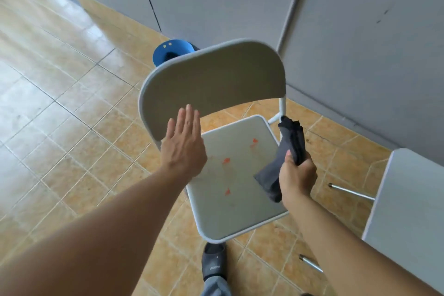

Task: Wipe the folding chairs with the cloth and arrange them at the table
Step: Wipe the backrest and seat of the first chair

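A grey folding chair [211, 84] stands unfolded on the tiled floor in the middle of the view. Its seat [240, 214] carries three small red-orange marks. My left hand [183, 142] is flat with fingers stretched out, at the lower left corner of the backrest; whether it touches is unclear. My right hand [296, 174] is closed around a dark grey cloth [290, 142], held over the right side of the seat. Part of the cloth hangs below the hand.
A grey surface [408, 211] with metal legs [350, 191], a table or second chair, sits at the right. A blue round object [173, 51] lies behind the chair. Grey walls [360, 31] run along the back. My dark slipper [213, 262] is under the seat's front edge.
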The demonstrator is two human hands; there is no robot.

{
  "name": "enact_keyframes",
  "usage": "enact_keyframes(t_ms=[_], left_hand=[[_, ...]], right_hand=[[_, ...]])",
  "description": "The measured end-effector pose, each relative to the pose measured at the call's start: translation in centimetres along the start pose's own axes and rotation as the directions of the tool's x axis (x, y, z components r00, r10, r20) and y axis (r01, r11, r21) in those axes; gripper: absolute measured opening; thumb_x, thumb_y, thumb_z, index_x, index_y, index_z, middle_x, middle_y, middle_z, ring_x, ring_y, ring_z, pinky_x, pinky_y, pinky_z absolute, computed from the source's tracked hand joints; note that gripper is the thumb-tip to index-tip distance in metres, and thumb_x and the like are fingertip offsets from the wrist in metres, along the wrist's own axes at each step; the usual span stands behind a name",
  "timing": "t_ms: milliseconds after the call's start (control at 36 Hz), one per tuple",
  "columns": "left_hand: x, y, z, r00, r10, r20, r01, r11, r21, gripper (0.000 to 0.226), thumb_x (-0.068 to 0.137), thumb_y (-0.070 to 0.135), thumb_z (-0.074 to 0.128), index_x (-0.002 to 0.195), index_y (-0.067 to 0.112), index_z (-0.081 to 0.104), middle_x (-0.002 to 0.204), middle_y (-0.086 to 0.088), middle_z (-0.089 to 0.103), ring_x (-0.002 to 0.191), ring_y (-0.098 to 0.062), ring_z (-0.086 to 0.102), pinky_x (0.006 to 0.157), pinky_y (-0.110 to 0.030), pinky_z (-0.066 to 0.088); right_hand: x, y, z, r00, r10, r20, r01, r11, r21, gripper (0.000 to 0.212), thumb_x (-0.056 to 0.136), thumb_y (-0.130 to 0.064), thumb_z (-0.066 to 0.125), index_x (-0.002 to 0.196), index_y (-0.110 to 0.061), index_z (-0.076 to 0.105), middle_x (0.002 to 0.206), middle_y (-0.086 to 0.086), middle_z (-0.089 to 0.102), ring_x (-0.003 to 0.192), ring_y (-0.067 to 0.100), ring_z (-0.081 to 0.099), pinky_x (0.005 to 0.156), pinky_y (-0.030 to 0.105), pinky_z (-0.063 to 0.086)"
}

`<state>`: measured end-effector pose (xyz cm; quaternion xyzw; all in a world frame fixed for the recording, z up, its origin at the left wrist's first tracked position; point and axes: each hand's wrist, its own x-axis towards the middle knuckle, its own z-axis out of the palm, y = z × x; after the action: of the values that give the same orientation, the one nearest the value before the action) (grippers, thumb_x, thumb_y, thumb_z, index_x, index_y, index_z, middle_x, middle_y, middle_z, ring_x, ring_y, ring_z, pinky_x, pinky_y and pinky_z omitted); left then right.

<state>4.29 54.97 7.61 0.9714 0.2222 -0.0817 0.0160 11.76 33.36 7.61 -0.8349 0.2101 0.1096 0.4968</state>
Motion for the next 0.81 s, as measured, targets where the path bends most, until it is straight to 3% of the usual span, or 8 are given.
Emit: enact_keyframes(t_ms=[167,278,361,417,472,528,722,806], left_hand=[[7.3,-4.7,-3.7,0.969,0.033,-0.245,-0.037,0.999,-0.010,0.077,0.094,0.022,0.039,0.153,0.004,-0.007,0.161,-0.015,-0.016,0.149,-0.028,-0.013,0.122,-0.044,0.001],[10.6,-6.2,-4.0,0.962,0.013,-0.272,-0.008,1.000,0.017,0.078,0.094,0.022,0.041,0.152,0.002,-0.007,0.161,-0.016,-0.014,0.149,-0.028,-0.013,0.121,-0.045,0.001],[11.7,-6.8,-2.9,0.961,-0.006,-0.275,0.001,1.000,-0.019,0.077,0.094,0.019,0.040,0.152,0.003,-0.007,0.161,-0.016,-0.009,0.149,-0.027,-0.010,0.122,-0.044,0.003],[11.8,-6.9,-2.1,0.955,0.002,-0.297,-0.021,0.998,-0.059,0.077,0.092,0.017,0.043,0.153,0.003,-0.002,0.162,-0.017,-0.002,0.149,-0.029,-0.005,0.122,-0.043,0.005],[11.9,-6.8,-1.3,0.948,-0.012,-0.319,-0.016,0.996,-0.086,0.078,0.093,0.027,0.045,0.153,0.004,0.001,0.162,-0.016,0.001,0.149,-0.030,-0.004,0.122,-0.043,0.004],[12.1,-6.6,-0.8,0.943,-0.033,-0.332,0.004,0.996,-0.090,0.080,0.095,0.041,0.042,0.154,0.006,0.000,0.162,-0.014,0.000,0.149,-0.029,-0.005,0.121,-0.043,0.002],[12.5,-6.3,-0.4,0.917,-0.062,-0.395,0.026,0.995,-0.096,0.077,0.096,0.045,0.041,0.152,0.005,0.007,0.159,-0.016,0.013,0.148,-0.035,0.003,0.120,-0.047,0.007],[12.5,-6.1,-0.3,0.911,-0.073,-0.406,0.038,0.995,-0.092,0.077,0.095,0.045,0.042,0.153,0.005,0.009,0.159,-0.016,0.015,0.148,-0.035,0.007,0.119,-0.048,0.008]], right_hand=[[2.6,-7.9,6.2,0.984,-0.133,-0.121,0.149,0.980,0.131,0.033,0.102,-0.024,0.053,0.133,-0.018,0.060,0.127,0.008,0.068,0.120,0.031,0.061,0.100,0.034,0.047],[4.5,-11.8,10.1,0.890,-0.427,-0.159,0.447,0.887,0.118,0.048,0.098,-0.014,0.051,0.146,-0.022,0.049,0.136,0.003,0.063,0.124,0.017,0.058,0.103,0.016,0.039],[6.1,-12.2,13.8,0.713,-0.695,-0.091,0.696,0.718,-0.029,0.070,0.087,0.000,0.054,0.154,-0.013,0.037,0.155,0.012,0.043,0.144,0.029,0.041,0.119,0.039,0.033],[5.9,-11.8,16.1,0.684,-0.722,0.103,0.728,0.667,-0.160,0.091,0.084,0.005,0.059,0.161,-0.025,0.019,0.168,0.013,0.015,0.152,0.037,0.019,0.121,0.055,0.024],[5.4,-11.1,18.1,0.645,-0.740,0.189,0.742,0.548,-0.387,0.099,0.086,-0.011,0.067,0.160,-0.036,0.007,0.169,0.014,-0.001,0.151,0.048,0.009,0.111,0.074,0.023],[5.7,-10.1,19.6,0.593,-0.780,0.200,0.745,0.438,-0.504,0.098,0.089,-0.026,0.070,0.161,-0.035,0.003,0.168,0.020,-0.005,0.148,0.056,0.007,0.106,0.080,0.021],[10.7,-7.7,18.5,0.481,-0.869,0.119,0.838,0.415,-0.353,0.101,0.069,0.015,0.051,0.161,-0.014,0.020,0.167,0.023,0.005,0.153,0.045,0.006,0.120,0.061,0.021],[12.8,-7.2,17.0,0.596,-0.802,0.044,0.784,0.569,-0.249,0.102,0.073,0.018,0.047,0.162,-0.014,0.011,0.168,0.021,-0.002,0.155,0.036,0.008,0.118,0.037,0.037]])
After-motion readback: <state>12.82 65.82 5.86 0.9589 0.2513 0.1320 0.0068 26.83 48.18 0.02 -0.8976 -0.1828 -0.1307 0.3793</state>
